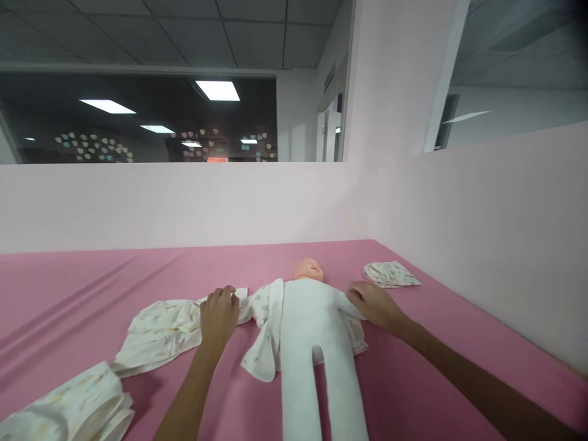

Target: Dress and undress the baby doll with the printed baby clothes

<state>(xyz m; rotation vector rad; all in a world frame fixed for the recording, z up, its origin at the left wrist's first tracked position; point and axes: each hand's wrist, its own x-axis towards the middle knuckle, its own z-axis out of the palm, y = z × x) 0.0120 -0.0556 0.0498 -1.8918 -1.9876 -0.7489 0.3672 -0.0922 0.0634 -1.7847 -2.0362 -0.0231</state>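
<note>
Beside the white cloth baby doll (316,331), our left hand (219,315) pins the printed garment (184,327); right hand (374,304) flat, steadying its shoulder.

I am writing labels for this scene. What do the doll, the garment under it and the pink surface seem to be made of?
Doll: the body looks like soft matte white fabric; the head looks like smooth plastic or vinyl, judging by its even peach tone. Garment: thin printed cloth, probably cotton, as it folds and wrinkles under the left hand. Pink surface: a matte cloth sheet, showing long creases.
</note>
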